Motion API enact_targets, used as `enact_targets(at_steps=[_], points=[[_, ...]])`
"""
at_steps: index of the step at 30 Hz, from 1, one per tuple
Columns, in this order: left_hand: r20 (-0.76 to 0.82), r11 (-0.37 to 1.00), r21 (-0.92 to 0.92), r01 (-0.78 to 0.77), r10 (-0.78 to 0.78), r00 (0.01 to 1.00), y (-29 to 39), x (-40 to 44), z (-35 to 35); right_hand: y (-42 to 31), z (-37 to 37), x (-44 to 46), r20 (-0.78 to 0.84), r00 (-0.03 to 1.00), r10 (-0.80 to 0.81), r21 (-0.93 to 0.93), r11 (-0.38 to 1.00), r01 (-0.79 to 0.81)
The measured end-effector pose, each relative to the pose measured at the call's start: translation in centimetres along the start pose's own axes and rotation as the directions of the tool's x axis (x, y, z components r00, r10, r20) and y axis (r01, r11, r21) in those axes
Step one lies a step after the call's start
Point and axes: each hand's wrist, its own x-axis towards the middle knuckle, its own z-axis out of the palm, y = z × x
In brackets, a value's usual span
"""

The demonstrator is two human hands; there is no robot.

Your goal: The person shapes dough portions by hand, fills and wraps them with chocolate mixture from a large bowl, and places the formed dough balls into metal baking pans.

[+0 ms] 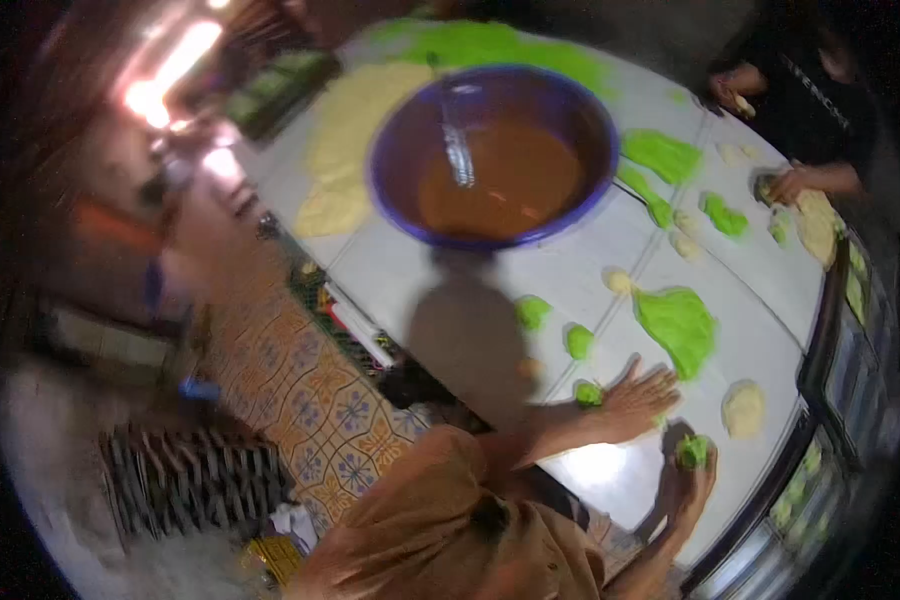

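Observation:
My left hand (642, 402) lies flat on the white table with its fingers spread, palm down. Whatever is under the palm is mostly hidden. A small green dough piece (588, 393) sits beside that wrist. My right hand (698, 488) is closed around a lump of green dough (691, 452) near the table's front edge. Between the hands and the bowl lie a flattened green dough sheet (678, 325), a small pale dough ball (618, 281) and green dough pieces (579, 341). To the right is a round pale dough piece (743, 409).
A large purple bowl (395, 215) of brown filling, with a metal utensil (457, 155), stands on the table (370, 262). Pale dough (355, 130) and green dough (490, 43) spread behind it. Another person's hand (792, 184) works at the far right. Trays (770, 530) line the right edge.

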Motion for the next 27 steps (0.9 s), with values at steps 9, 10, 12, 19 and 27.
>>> enact_targets(at_steps=[9, 10, 12, 19, 27], points=[[0.187, 0.997, 0.049, -0.062, 0.052, 0.981, -0.7, -1.1, -5.1, 0.9, 3.9, 2.3, 0.041, 0.939, -0.341, -0.546, 0.779, 0.307], [0.126, 0.998, -0.059, 0.028, -0.020, 0.992, -0.1, -1.3, -5.5, 1.6, 3.1, 3.2, 0.051, 0.896, -0.441, -0.647, 0.669, 0.366], [-0.420, 0.998, -0.010, 0.058, -0.057, 0.906, 0.7, -1.0, -5.3, 1.7, 2.4, 4.7, 0.057, 0.863, -0.501, -0.697, 0.600, 0.394], [-0.401, 0.934, -0.355, 0.031, -0.182, 0.898, -1.1, -2.0, -7.1, 0.5, 6.9, 4.0, 0.056, 0.920, -0.388, -0.351, 0.855, 0.382], [-0.266, 0.378, -0.922, -0.082, -0.469, 0.842, -3.9, -3.6, -7.9, 1.9, 11.9, 4.4, 0.135, 0.939, -0.317, -0.328, 0.880, 0.344]])
